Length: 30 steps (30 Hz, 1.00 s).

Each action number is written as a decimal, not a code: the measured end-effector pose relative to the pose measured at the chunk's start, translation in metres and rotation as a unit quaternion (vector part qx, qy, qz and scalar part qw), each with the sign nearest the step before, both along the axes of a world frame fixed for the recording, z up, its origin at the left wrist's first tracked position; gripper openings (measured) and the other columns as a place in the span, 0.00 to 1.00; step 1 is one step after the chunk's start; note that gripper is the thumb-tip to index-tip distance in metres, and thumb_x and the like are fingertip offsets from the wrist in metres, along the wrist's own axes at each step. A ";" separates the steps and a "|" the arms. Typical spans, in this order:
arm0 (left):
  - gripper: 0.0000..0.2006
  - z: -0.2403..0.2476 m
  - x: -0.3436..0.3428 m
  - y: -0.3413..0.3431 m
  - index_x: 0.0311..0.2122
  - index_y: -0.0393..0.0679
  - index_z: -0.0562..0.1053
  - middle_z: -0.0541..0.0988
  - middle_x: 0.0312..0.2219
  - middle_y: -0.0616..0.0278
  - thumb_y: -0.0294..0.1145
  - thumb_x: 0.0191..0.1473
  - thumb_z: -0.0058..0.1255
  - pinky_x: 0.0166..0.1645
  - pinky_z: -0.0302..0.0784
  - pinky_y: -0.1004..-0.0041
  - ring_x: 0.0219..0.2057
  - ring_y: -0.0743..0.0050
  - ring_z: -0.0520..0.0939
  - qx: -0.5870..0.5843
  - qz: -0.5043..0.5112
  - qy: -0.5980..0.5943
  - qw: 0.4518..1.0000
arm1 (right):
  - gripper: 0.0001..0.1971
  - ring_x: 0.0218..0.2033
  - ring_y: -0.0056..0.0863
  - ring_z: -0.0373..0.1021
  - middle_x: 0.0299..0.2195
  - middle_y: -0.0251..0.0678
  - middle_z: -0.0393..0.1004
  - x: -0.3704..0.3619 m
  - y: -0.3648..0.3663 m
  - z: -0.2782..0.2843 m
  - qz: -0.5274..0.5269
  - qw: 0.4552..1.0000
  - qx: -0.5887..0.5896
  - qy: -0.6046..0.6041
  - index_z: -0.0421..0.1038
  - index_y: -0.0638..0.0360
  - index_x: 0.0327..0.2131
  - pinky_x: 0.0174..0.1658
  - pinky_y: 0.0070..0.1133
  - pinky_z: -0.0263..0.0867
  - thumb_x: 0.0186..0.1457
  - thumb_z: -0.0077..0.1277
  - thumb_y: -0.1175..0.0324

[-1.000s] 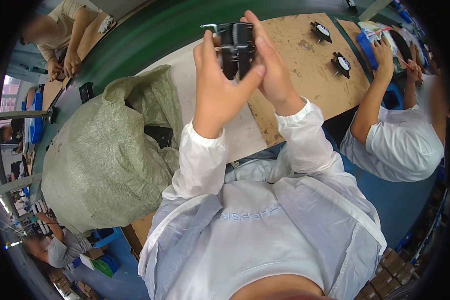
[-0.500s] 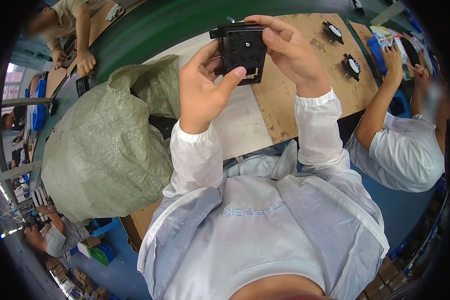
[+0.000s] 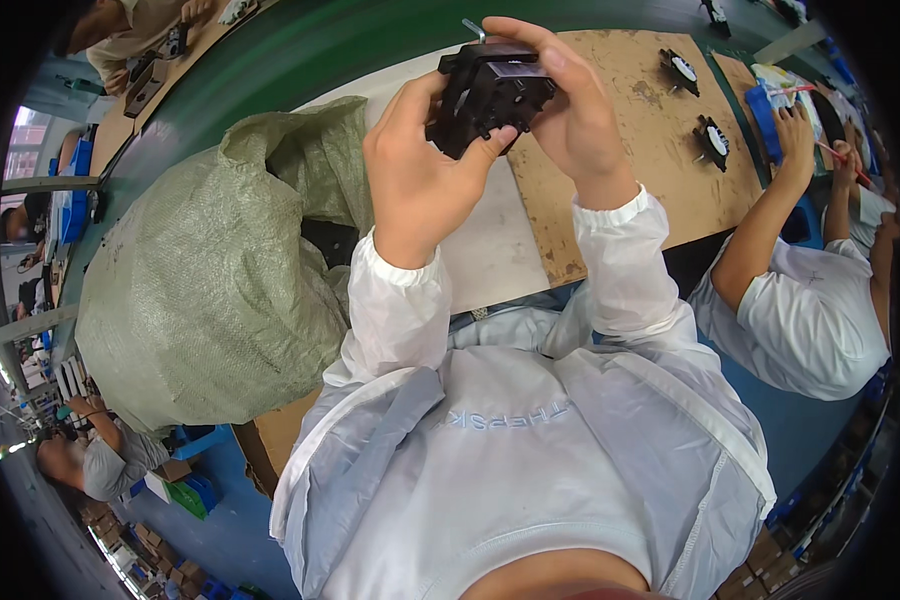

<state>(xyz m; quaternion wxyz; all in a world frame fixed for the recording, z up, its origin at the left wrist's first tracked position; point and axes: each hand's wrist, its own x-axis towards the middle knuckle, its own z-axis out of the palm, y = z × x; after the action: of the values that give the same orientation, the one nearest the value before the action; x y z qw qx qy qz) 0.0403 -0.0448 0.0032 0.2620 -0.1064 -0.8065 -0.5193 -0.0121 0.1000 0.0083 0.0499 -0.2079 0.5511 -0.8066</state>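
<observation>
1. Clearly, the black housing is off the surface, tilted in mid-air between my two hands.
2. Judging by its moulded look, it should feel stiff and moderately light; its hard faces may slip a little. The thin metal rod at its far end looks easier to bend or snag, so the broad side walls are the better place to take hold.
3. My left grip is clamped on the housing's left side, the thumb pressed to its near lower corner.
4. My right grip closes on the right side, the thumb by the upper edge; the fingertips behind are hidden.
5. So the housing sits directly between both grips, in view above the far end of the pale sheet.
6. Two black-and-white parts lie toward the surface's right edge, one nearer its far right corner, well apart from my grips.
</observation>
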 end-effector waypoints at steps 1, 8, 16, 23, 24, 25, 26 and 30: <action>0.26 -0.001 0.000 -0.001 0.45 0.30 0.73 0.81 0.35 0.53 0.20 0.36 0.68 0.41 0.78 0.76 0.35 0.68 0.81 0.010 0.002 -0.002 1.000 | 0.26 0.47 0.31 0.70 0.50 0.45 0.71 -0.002 0.002 -0.004 0.003 1.000 -0.005 0.004 0.63 0.64 0.59 0.52 0.23 0.65 0.62 0.38 0.59; 0.26 0.007 0.004 0.019 0.44 0.34 0.74 0.81 0.34 0.56 0.21 0.34 0.67 0.38 0.78 0.75 0.31 0.66 0.81 -0.032 0.055 0.074 0.995 | 0.27 0.43 0.29 0.70 0.45 0.43 0.72 0.006 -0.016 -0.005 -0.093 0.992 -0.086 -0.023 0.68 0.64 0.53 0.50 0.22 0.65 0.62 0.33 0.54; 0.28 -0.007 0.000 0.044 0.45 0.35 0.74 0.80 0.40 0.53 0.17 0.29 0.60 0.36 0.78 0.71 0.31 0.61 0.80 -0.087 0.107 0.186 0.973 | 0.26 0.37 0.28 0.69 0.38 0.42 0.73 -0.003 -0.011 -0.007 -0.135 0.986 -0.097 0.004 0.71 0.62 0.45 0.45 0.20 0.64 0.61 0.29 0.51; 0.30 -0.012 0.000 0.046 0.46 0.34 0.74 0.81 0.40 0.53 0.17 0.28 0.58 0.38 0.79 0.70 0.34 0.59 0.82 -0.131 0.117 0.201 0.964 | 0.23 0.34 0.29 0.69 0.34 0.41 0.73 -0.015 -0.003 -0.026 -0.085 0.982 -0.163 0.033 0.69 0.61 0.40 0.42 0.21 0.64 0.58 0.30 0.53; 0.30 -0.013 0.001 0.046 0.46 0.33 0.74 0.81 0.40 0.53 0.17 0.28 0.58 0.39 0.79 0.70 0.34 0.59 0.82 -0.135 0.120 0.206 0.962 | 0.23 0.34 0.29 0.69 0.34 0.41 0.73 -0.018 -0.002 -0.031 -0.055 0.981 -0.183 0.037 0.69 0.60 0.39 0.42 0.21 0.64 0.58 0.30 0.53; 0.30 -0.013 0.001 0.047 0.46 0.33 0.74 0.81 0.40 0.53 0.17 0.28 0.58 0.39 0.79 0.70 0.34 0.59 0.82 -0.133 0.118 0.205 0.962 | 0.23 0.34 0.29 0.69 0.34 0.41 0.73 -0.021 -0.001 -0.036 -0.057 0.981 -0.182 0.036 0.69 0.60 0.39 0.42 0.21 0.64 0.58 0.30 0.53; 0.30 -0.013 0.001 0.047 0.46 0.33 0.74 0.81 0.40 0.52 0.17 0.29 0.58 0.38 0.79 0.71 0.34 0.58 0.82 -0.137 0.113 0.207 0.962 | 0.23 0.34 0.30 0.69 0.35 0.41 0.73 -0.024 0.000 -0.040 -0.030 0.975 -0.215 0.042 0.69 0.61 0.39 0.42 0.21 0.64 0.58 0.30 0.52; 0.28 -0.010 0.004 0.041 0.46 0.32 0.74 0.81 0.39 0.51 0.17 0.30 0.58 0.38 0.79 0.72 0.35 0.58 0.82 -0.147 0.102 0.214 0.960 | 0.24 0.34 0.30 0.69 0.35 0.42 0.73 -0.027 -0.003 -0.044 0.056 0.947 -0.312 0.061 0.68 0.62 0.39 0.42 0.21 0.65 0.57 0.29 0.51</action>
<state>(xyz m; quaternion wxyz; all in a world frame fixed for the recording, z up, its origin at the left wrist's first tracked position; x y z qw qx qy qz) 0.0442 -0.0042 -0.0071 0.4615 -0.1691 -0.8057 -0.3304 -0.0392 0.0973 -0.0355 -0.0061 -0.2922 0.2618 -0.9198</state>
